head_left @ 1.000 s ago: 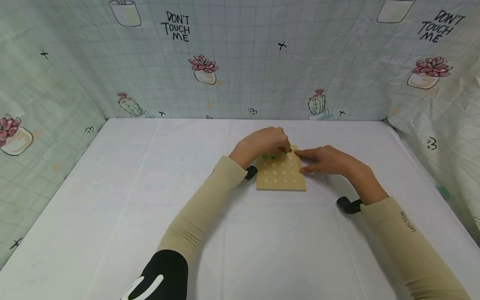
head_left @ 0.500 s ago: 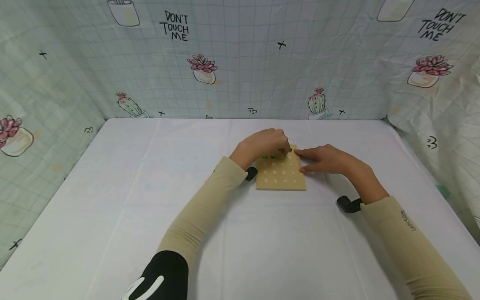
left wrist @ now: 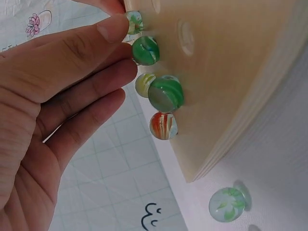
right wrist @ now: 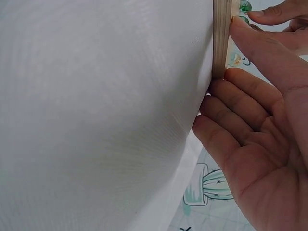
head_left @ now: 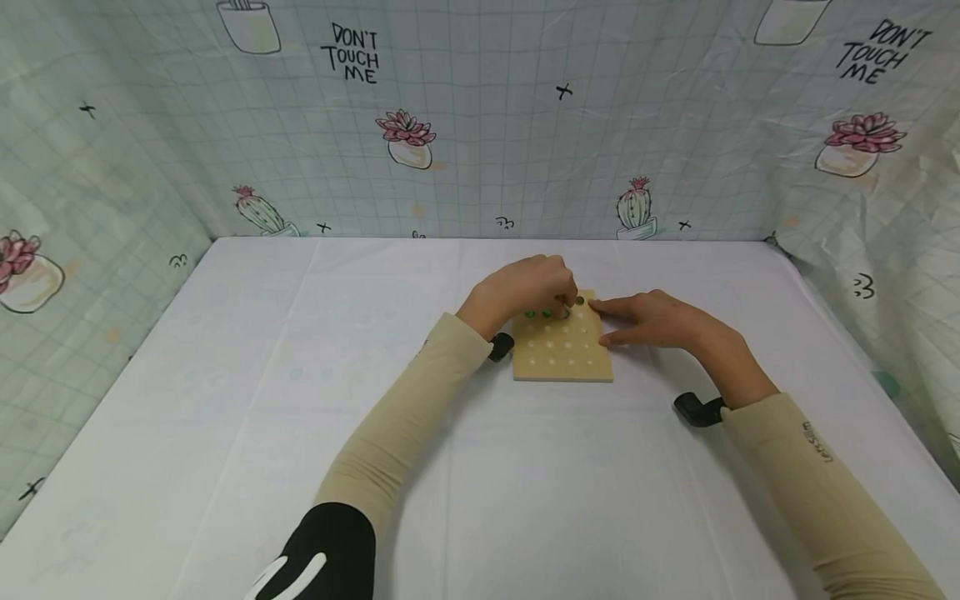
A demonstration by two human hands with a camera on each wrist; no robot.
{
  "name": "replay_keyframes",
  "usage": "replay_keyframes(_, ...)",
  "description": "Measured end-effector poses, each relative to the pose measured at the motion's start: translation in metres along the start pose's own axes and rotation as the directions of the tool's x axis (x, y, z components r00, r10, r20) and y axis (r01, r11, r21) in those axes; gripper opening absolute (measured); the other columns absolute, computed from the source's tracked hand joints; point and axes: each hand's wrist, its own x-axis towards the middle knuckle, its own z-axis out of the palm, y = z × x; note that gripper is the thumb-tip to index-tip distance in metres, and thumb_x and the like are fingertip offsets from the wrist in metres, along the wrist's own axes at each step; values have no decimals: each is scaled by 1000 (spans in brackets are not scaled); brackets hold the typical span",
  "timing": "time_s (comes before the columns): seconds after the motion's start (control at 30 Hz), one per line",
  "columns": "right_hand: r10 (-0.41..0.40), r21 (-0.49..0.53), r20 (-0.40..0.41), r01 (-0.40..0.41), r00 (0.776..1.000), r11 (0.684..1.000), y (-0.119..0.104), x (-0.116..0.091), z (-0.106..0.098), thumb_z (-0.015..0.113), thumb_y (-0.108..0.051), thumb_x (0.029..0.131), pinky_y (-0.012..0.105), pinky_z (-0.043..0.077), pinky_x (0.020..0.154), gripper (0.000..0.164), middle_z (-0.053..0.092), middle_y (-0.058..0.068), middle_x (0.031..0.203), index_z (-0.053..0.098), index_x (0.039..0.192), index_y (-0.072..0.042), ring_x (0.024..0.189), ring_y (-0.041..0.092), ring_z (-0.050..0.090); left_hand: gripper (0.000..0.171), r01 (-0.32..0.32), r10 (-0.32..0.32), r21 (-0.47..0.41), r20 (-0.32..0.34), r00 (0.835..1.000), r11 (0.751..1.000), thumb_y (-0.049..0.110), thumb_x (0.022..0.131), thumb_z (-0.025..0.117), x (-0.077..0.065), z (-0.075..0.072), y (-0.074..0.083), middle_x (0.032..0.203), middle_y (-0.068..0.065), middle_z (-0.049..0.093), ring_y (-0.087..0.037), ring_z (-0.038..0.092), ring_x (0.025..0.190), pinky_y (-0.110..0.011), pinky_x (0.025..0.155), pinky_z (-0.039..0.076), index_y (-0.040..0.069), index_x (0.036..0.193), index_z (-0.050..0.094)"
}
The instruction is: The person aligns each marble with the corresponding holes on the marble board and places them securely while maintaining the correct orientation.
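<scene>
here the pale square wooden board with rows of round dimples [head_left: 562, 346] lay flat on the white cloth-covered tabletop [head_left: 225, 417], toward its far edge and about midway between its side edges. the left hand [head_left: 525, 287] hovered over the board's far edge, thumb and forefinger pinching a small green-and-clear glass marble [left wrist: 134, 21], while other glass marbles [left wrist: 165, 94], green swirled and one red-striped, sat in the far row of dimples. the right hand [head_left: 652, 321] lay with relaxed, straight fingers [right wrist: 231, 103] pressed against the board's right edge, steadying it. the dimples looked shallow, so a knuckle brushing the seated marbles could probably roll them out, and a nudge of the board might do the same. one pale green marble [left wrist: 227, 204] already lay loose on the cloth beside the board's corner; a careless release could send another after it.
</scene>
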Motion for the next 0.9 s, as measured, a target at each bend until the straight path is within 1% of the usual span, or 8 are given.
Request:
replay_keyframes(0.1,-4,-5,0,4,1000,1000,0,0,0,67,-51,96,62,41,107,75,41,16,158,41,156,-14,136,42,46,15,1,-1,-1,-7,1000,1000,27,93,76,-4,-2,0,105,7,74,-5,63,82,-17,76,52,18,105,80)
replay_keyframes(0.2,-2,-10,0,2,1000,1000,-1,1,1,67,-50,96,62,41,107,75,41,16,158,40,156,-15,136,42,47,14,-6,5,-28,-19,1000,1000,26,94,75,-9,-4,0,101,7,74,-6,63,81,-18,75,52,17,102,80)
replay_keyframes(0.3,6,-14,3,-6,1000,1000,-1,1,1,67,-51,96,62,41,107,75,40,16,158,40,157,-16,136,42,47,13,-17,15,-54,-42,999,998,24,94,75,-17,-6,-1,99,5,75,-7,64,81,-19,76,53,15,102,81)
replay_keyframes(0.4,16,-12,4,-16,1000,1000,-2,1,1,67,-50,96,62,40,108,75,40,15,158,39,157,-16,137,42,46,13,-27,23,-53,-73,997,998,21,93,76,-25,-7,-4,99,4,75,-6,65,84,-19,79,53,13,102,81)
replay_keyframes(0.53,20,-5,1,-20,1000,1000,-1,1,2,68,-50,96,63,38,110,74,41,15,158,41,156,-17,141,43,42,12,-42,35,-66,-107,994,997,18,93,76,-37,-7,-12,99,4,76,-7,66,87,-20,82,53,12,102,81)
replay_keyframes(0.7,13,-4,-10,-13,1000,1000,-1,1,3,69,-47,96,62,39,110,72,42,15,157,42,156,-17,140,42,43,10,-44,30,-107,-132,991,993,16,94,75,-52,-5,-26,97,4,76,-7,66,85,-21,80,54,12,101,81)
replay_keyframes(0.8,10,-2,-12,-10,1000,1000,-1,0,3,69,-45,96,62,38,110,71,42,15,157,42,156,-16,140,43,43,10,-28,14,-107,-131,991,994,16,93,76,-60,-4,-34,98,4,76,-7,66,84,-22,78,54,13,100,81)
replay_keyframes(0.9,7,-1,-13,-7,1000,1000,-1,1,3,69,-45,96,63,36,112,72,42,15,157,41,156,-16,143,43,39,11,2,-15,-107,-122,992,994,16,92,77,-67,-3,-40,100,3,76,-8,67,85,-22,77,55,13,102,81)
